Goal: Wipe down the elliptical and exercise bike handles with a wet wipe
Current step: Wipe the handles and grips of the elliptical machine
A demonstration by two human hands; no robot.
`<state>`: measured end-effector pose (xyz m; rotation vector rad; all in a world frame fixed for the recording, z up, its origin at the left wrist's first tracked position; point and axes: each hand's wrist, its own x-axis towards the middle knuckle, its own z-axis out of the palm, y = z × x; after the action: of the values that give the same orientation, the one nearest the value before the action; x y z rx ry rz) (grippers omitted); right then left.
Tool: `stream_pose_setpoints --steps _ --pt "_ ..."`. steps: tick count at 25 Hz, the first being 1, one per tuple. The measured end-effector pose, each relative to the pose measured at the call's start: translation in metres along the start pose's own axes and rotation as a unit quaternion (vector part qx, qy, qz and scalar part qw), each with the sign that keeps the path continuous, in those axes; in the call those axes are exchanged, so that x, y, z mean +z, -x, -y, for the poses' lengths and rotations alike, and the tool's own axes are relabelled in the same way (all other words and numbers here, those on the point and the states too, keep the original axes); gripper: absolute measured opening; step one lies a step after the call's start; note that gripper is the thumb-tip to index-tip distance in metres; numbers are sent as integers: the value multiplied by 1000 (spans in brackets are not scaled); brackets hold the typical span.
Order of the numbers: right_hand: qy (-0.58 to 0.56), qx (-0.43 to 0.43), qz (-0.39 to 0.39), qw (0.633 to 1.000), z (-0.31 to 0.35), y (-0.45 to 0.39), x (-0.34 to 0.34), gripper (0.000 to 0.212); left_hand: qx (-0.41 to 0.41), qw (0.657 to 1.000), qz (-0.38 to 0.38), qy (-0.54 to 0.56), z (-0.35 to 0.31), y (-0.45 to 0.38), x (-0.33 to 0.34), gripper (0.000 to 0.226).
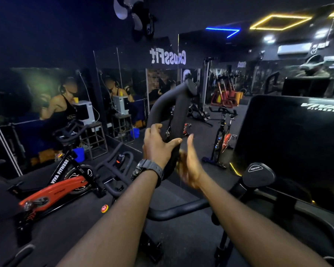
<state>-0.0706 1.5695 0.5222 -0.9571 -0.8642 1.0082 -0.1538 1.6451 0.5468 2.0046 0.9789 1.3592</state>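
Observation:
A black looped elliptical handle (pixel 178 105) rises in the middle of the view. My left hand (pixel 158 145), with a dark watch on its wrist, grips the lower part of the loop, thumb on the right side. My right hand (pixel 189 164) is beside the handle's lower right, blurred, with its thumb pointing up. I cannot make out a wet wipe in either hand. Below my arms runs a black fixed handlebar (pixel 177 211).
The elliptical's black console (pixel 289 135) and resistance knob (pixel 257 173) stand at the right. A red and black exercise bike (pixel 64 182) stands at the left, another bike's handlebars (pixel 114 166) nearer. Mirrors line the far left wall. More bikes (pixel 223 132) stand behind.

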Motion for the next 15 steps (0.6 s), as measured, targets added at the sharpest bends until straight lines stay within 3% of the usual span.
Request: stream_pose_setpoints --steps 2,4,6,9,11,15 --pt "-6 -4 -21 1000 -4 -2 -3 102 -7 1000 -1 -3 -2 2 1 66" --pt "-6 -17 -44 999 34 -14 5 114 -8 1000 -3 -21 -4 5 2 57" --pt "-27 -68 -34 997 61 -22 10 112 -9 1000 -6 -11 -4 6 1 55" --pt "53 -66 -29 996 22 2 1 93 -18 1000 -3 -7 -5 7 0 58" --pt "33 -49 -1 998 -6 22 2 91 -14 1000 -3 -13 -6 5 -1 58" --pt "2 -85 -41 996 33 0 5 97 43 996 34 -66 -4 8 -3 42"
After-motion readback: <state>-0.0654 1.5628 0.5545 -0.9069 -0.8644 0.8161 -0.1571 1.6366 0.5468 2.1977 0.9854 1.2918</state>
